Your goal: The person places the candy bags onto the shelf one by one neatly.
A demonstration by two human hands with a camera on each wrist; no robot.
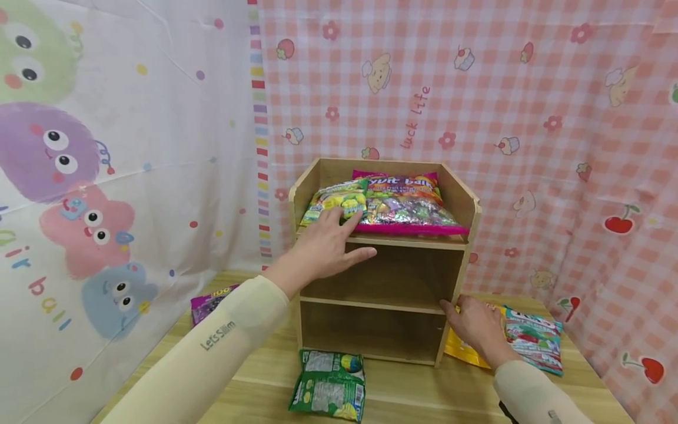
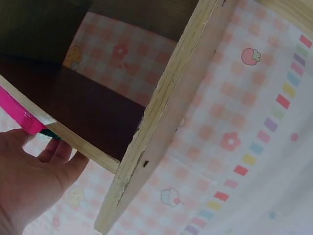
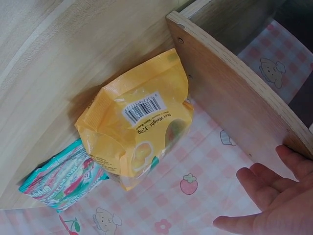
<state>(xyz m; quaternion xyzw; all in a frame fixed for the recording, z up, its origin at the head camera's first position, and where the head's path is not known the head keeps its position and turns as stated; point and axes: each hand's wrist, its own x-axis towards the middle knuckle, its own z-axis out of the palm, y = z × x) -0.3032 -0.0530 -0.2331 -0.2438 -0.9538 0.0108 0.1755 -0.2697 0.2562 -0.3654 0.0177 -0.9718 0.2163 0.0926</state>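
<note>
My left hand (image 1: 325, 244) reaches over the front of the wooden shelf's (image 1: 371, 304) top tier, fingertips at a green and yellow candy bag (image 1: 339, 199) there. Beside that bag, partly under it, lies a big pink-edged candy bag (image 1: 408, 203). The left wrist view has my left hand (image 2: 44, 176) at the board's edge, near the pink bag's corner (image 2: 19, 112). My right hand (image 1: 479, 327) is at the shelf's right side, fingers spread and holding nothing. In the right wrist view my right hand (image 3: 271, 196) has its fingertips near the side panel (image 3: 230, 93).
A yellow bag (image 3: 142, 117) and a teal bag (image 3: 63, 176) lie right of the shelf. A green bag (image 1: 329, 386) lies on the table (image 1: 418, 394) in front, a purple bag (image 1: 203, 306) to the left. Printed curtains (image 1: 424, 76) hang behind.
</note>
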